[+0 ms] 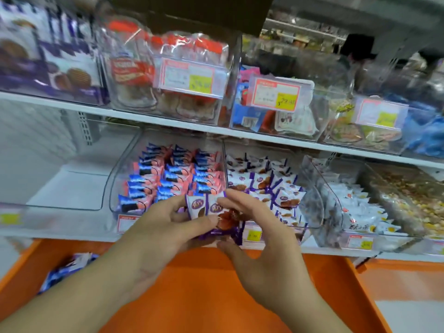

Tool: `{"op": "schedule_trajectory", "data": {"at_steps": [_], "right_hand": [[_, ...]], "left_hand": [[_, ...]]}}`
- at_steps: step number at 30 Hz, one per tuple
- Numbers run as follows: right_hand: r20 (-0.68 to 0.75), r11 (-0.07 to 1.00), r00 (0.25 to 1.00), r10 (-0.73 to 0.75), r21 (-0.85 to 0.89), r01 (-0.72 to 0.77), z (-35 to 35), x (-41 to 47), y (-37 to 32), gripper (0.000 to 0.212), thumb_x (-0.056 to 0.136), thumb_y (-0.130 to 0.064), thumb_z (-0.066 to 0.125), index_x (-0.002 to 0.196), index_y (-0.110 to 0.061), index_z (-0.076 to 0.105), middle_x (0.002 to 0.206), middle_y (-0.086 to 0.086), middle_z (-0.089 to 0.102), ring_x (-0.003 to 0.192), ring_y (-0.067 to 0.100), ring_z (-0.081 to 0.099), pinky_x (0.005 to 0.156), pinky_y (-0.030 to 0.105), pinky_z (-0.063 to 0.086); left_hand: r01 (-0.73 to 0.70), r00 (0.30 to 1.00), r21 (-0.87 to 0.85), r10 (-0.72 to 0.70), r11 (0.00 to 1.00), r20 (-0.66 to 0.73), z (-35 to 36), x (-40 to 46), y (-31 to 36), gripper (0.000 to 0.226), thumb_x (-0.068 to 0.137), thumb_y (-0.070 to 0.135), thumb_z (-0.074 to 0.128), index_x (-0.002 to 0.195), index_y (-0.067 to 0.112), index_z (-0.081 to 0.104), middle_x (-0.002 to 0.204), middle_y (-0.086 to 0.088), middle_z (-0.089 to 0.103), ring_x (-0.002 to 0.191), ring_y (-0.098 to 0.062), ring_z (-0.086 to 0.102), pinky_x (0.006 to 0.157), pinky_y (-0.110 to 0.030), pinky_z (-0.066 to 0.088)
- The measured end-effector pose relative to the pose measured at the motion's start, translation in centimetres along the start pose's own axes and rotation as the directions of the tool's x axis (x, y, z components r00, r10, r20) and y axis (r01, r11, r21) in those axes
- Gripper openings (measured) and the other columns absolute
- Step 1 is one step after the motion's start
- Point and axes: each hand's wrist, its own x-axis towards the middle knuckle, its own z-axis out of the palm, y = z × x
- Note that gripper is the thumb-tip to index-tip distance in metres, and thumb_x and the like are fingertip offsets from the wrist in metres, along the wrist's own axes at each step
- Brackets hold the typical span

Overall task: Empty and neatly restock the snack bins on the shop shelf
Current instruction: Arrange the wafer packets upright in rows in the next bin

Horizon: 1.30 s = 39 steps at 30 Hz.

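My left hand (pixel 165 227) grips a small stack of white-and-purple waffle snack packs (pixel 206 212) in front of the lower shelf. My right hand (pixel 254 239) pinches the same stack from the right, fingers on top and thumb below. Just behind them a clear bin (pixel 310 188) holds rows of the same purple packs (pixel 264 179). To its left another clear bin (pixel 125 169) holds neat rows of blue-and-pink packs (pixel 173 174).
An orange crate (pixel 216 296) lies under my hands, with a few blue-and-white packs (pixel 69 267) at its left. An empty clear bin (pixel 60 207) stands far left on the lower shelf. Further bins of white packs (pixel 360 207) and mixed snacks (pixel 413 203) stand right. The upper shelf (pixel 168 121) carries more bins.
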Motion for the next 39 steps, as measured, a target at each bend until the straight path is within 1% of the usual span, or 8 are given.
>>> {"op": "schedule_trajectory", "data": {"at_steps": [6,11,17,22,27,30,35,39], "right_hand": [[-0.086,0.995,0.994,0.068,-0.064,-0.073,-1.6,0.0,1.1,0.059,0.090,-0.032,0.079,0.139,-0.051,0.051,0.140,-0.036,0.052,0.135,-0.013,0.043,0.107,0.009,0.037],[0.011,0.893,0.942,0.336,0.315,-0.322,-2.1,-0.6,2.7,0.044,0.090,-0.003,0.079,0.123,-0.027,0.063,0.087,-0.015,0.073,0.081,0.003,0.068,0.074,0.018,0.053],[-0.001,0.910,0.939,0.343,0.247,-0.332,-2.1,-1.9,3.6,0.044,0.086,-0.017,0.086,0.112,-0.045,0.064,0.098,-0.009,0.071,0.089,0.013,0.069,0.081,0.031,0.058],[-0.001,0.895,0.921,0.390,0.237,-0.378,-2.3,-1.8,4.3,0.058,0.086,-0.032,0.085,0.135,-0.041,0.056,0.120,-0.015,0.068,0.114,0.004,0.064,0.097,0.030,0.055],[0.136,0.834,0.923,0.359,0.398,-0.383,-4.3,-0.7,4.9,0.044,0.090,-0.001,0.078,0.124,-0.025,0.067,0.113,-0.005,0.078,0.107,0.013,0.074,0.098,0.039,0.059],[0.095,0.866,0.936,0.339,0.357,-0.350,-5.9,0.2,5.8,0.050,0.085,0.001,0.082,0.124,-0.026,0.067,0.108,-0.004,0.079,0.103,0.013,0.075,0.095,0.039,0.061],[0.102,0.924,0.947,0.305,0.211,-0.320,-8.3,2.4,7.8,0.057,0.084,-0.006,0.085,0.130,-0.032,0.064,0.112,-0.012,0.076,0.105,0.005,0.072,0.095,0.033,0.060],[-0.039,0.943,0.954,0.298,-0.144,-0.300,-10.5,3.0,10.7,0.068,0.094,-0.026,0.077,0.152,-0.041,0.044,0.145,-0.023,0.052,0.132,0.000,0.049,0.107,0.018,0.041]], "left_hand": [[0.010,1.000,0.058,-0.011,0.998,0.017,0.6,0.5,-0.1,0.031,0.090,0.001,0.073,0.118,0.012,0.071,0.105,-0.013,0.079,0.098,-0.029,0.077,0.083,-0.035,0.064],[-0.006,0.997,0.201,-0.010,0.980,0.077,2.0,0.7,-0.9,0.034,0.089,0.005,0.075,0.120,0.016,0.070,0.108,-0.004,0.080,0.104,-0.022,0.076,0.089,-0.039,0.063],[-0.041,0.993,0.354,0.000,0.934,0.114,3.1,0.6,-2.3,0.042,0.074,0.030,0.090,0.112,0.022,0.074,0.107,-0.002,0.079,0.102,-0.020,0.075,0.096,-0.048,0.060],[-0.052,0.995,0.323,0.023,0.945,0.093,4.0,0.9,-2.6,0.044,0.078,0.027,0.082,0.120,0.020,0.069,0.106,-0.003,0.080,0.101,-0.021,0.076,0.095,-0.049,0.059],[-0.101,0.980,0.415,0.017,0.904,0.199,5.1,1.7,-1.5,0.037,0.085,0.024,0.080,0.120,0.020,0.068,0.106,0.002,0.080,0.102,-0.013,0.075,0.093,-0.030,0.058],[-0.147,0.982,0.565,0.049,0.812,0.184,5.9,2.9,-0.2,0.041,0.075,0.029,0.089,0.112,0.032,0.070,0.099,0.011,0.078,0.088,-0.006,0.075,0.074,-0.022,0.060],[-0.325,0.943,0.844,0.080,0.426,0.323,8.0,7.5,1.7,0.063,0.069,0.057,0.089,0.126,0.048,0.063,0.121,0.028,0.064,0.112,0.008,0.060,0.101,-0.025,0.051],[-0.338,0.941,0.907,0.071,0.251,0.331,10.9,11.8,2.0,0.056,0.071,0.059,0.087,0.119,0.045,0.063,0.117,0.023,0.062,0.098,-0.006,0.068,0.088,-0.032,0.056]]}}
